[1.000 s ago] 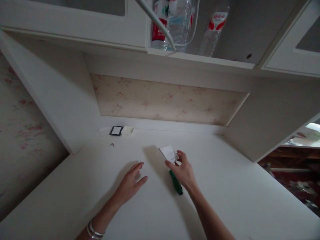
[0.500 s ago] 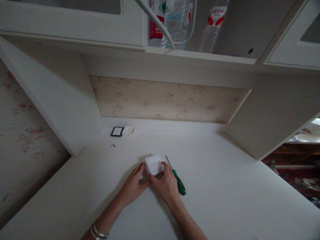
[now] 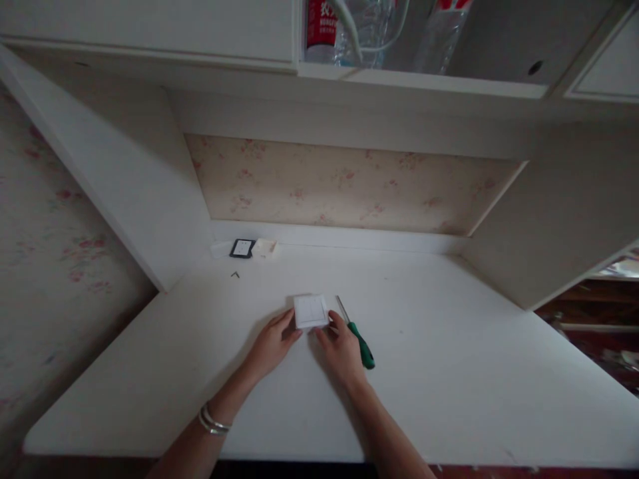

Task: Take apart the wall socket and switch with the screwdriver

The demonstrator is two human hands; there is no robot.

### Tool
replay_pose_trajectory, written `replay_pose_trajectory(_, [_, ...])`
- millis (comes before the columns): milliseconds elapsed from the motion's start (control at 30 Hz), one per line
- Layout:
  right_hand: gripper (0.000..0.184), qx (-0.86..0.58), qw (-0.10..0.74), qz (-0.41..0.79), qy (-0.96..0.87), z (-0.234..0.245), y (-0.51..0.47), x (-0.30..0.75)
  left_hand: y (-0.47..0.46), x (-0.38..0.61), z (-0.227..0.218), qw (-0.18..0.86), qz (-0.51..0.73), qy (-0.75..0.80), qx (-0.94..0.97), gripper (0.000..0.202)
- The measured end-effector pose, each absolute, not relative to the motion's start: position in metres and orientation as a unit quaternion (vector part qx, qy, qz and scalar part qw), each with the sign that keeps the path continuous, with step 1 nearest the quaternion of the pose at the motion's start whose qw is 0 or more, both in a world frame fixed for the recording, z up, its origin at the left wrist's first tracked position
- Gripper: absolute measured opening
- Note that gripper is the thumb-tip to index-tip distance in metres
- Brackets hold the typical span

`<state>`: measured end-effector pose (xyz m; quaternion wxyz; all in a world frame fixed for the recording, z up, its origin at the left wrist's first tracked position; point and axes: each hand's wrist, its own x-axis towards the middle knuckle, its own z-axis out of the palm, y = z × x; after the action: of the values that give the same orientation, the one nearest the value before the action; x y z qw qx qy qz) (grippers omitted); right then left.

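A white square wall switch (image 3: 310, 311), or a panel much like one, is held low over the white desktop, its flat face toward me. The fingers and thumb of my left hand (image 3: 272, 346) grip its left edge and lower left corner. At the right edge and lower right corner, my right hand (image 3: 343, 347) pinches it between thumb and fingers. Just right of that hand lies a screwdriver (image 3: 360, 344) with a green handle, its shaft pointing away from me. What is under the switch is hidden.
At the back left lie a black frame with a white centre (image 3: 242, 249), a small cream box (image 3: 264, 249) and a clear piece (image 3: 221, 250). Small metal bits (image 3: 235, 274) are nearby. Plastic bottles (image 3: 367, 33) and a white cable (image 3: 352, 33) occupy the shelf above. Side panels flank the desk (image 3: 474, 372).
The switch has turned so its edges sit squarer to me. My right hand's fingers have slid off its face to the right edge. The camera view has tilted down.
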<state>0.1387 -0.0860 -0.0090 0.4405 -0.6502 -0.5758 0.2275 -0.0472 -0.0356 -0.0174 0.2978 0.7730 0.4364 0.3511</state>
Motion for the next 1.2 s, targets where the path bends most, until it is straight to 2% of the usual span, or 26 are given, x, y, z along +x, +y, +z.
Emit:
replay_pose_trajectory(100, [0.060,-0.658,0.412,0.213,-0.594,-0.009,-0.083,0.142,-0.034,-0.048,-0.020,0.273,0.359,0.443,0.775,0.050])
replay_pose_trajectory(333, [0.048,-0.668,0.371,0.196,-0.614,-0.001,-0.085,0.142,-0.034,-0.049,-0.022,0.259,0.359,0.446,0.778,0.046])
replay_pose_trajectory(1200, [0.045,-0.669,0.377,0.192,-0.612,-0.002,-0.086,0.142,-0.041,-0.048,-0.009,0.291,0.338,0.452,0.772,0.044])
